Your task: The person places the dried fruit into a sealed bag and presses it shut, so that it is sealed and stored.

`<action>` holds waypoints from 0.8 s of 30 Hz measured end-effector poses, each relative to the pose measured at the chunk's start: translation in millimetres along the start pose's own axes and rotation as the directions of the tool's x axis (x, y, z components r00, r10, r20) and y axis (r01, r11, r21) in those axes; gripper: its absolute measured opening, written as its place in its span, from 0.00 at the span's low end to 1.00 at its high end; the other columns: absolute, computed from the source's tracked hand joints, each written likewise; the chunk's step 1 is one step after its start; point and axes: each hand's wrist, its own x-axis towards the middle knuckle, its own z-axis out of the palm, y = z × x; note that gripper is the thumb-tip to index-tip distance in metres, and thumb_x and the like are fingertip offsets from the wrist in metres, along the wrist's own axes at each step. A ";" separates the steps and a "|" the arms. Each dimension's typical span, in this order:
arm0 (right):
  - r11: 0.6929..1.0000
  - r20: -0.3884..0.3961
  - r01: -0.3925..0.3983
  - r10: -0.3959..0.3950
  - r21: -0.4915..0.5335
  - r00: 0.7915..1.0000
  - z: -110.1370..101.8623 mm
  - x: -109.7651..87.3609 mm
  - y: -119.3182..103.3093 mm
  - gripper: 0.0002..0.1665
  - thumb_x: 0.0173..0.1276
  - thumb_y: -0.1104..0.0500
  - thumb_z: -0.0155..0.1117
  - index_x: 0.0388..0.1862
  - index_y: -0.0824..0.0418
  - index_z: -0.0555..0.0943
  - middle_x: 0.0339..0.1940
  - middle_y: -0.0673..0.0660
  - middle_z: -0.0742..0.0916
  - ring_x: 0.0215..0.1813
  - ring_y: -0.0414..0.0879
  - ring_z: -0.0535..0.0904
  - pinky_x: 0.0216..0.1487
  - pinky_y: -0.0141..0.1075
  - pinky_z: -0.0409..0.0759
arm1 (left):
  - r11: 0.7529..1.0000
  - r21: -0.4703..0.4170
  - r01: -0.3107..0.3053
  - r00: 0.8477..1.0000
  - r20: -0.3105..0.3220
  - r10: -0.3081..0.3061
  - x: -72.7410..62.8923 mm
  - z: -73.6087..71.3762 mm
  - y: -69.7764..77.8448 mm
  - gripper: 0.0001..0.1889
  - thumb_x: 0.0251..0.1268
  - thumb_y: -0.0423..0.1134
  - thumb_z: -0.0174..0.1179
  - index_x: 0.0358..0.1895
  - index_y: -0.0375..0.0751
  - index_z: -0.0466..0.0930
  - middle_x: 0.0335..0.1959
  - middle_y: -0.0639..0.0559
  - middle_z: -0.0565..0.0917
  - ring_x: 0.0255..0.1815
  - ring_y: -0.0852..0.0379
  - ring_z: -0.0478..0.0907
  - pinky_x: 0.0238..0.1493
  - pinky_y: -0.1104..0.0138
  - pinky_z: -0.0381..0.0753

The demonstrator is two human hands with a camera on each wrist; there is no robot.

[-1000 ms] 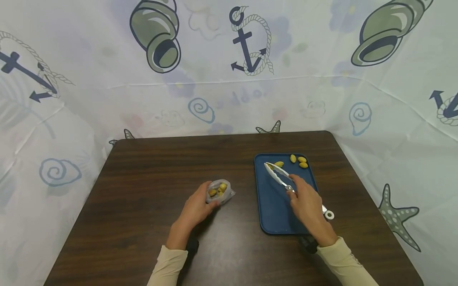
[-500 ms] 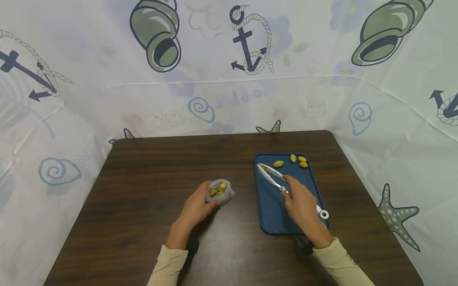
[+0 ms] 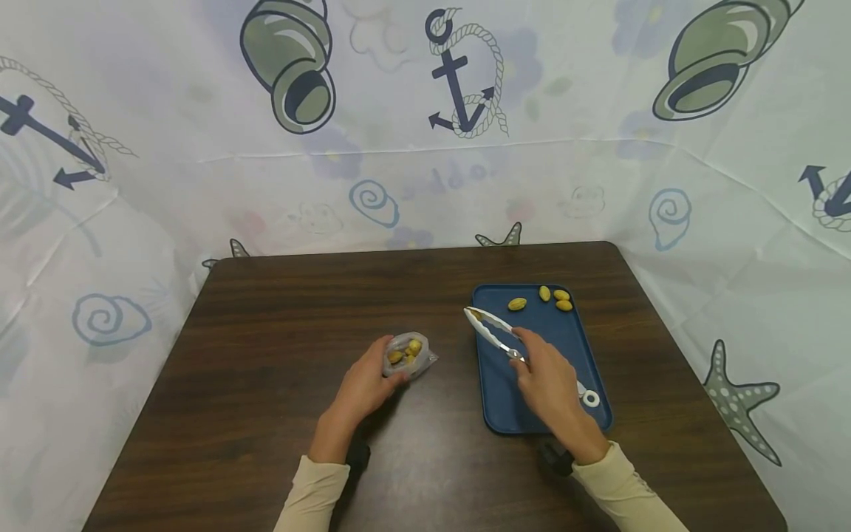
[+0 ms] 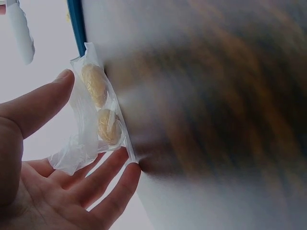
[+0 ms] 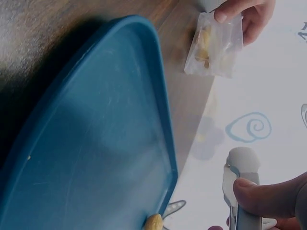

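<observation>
My left hand (image 3: 364,384) holds a clear plastic bag (image 3: 420,366) upright on the table, thumb on one side and fingers round the other. Several yellow-brown oval, nut-like pieces (image 4: 94,85) sit inside it. My right hand (image 3: 550,380) grips white-tipped metal tongs (image 3: 488,336), thumb pressed along one arm in the right wrist view. A similar yellow-brown piece (image 3: 476,315) shows between the tong tips, above the left edge of a blue tray (image 3: 505,399). Several more oval pieces (image 3: 517,304) lie at the tray's far end.
The dark wooden table (image 3: 279,310) bears the tray at the right and the bag near the middle. A pale cloth (image 3: 399,96) printed with anchors and shells hangs behind and beside the table.
My right hand and the tongs have moved left, carrying a piece from the tray's far end to its left edge. The left hand and bag stay in place.
</observation>
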 end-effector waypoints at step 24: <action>0.999 0.002 0.052 -0.052 0.010 0.999 4.5 -4.7 -18.2 0.31 0.67 0.61 0.74 0.68 0.53 0.78 0.40 0.52 0.87 0.37 0.46 0.79 0.35 0.44 0.76 | 1.000 0.000 0.000 1.000 -0.008 0.000 -1.5 -0.9 2.4 0.41 0.66 0.47 0.72 0.78 0.41 0.62 0.71 0.39 0.76 0.63 0.41 0.79 0.64 0.45 0.76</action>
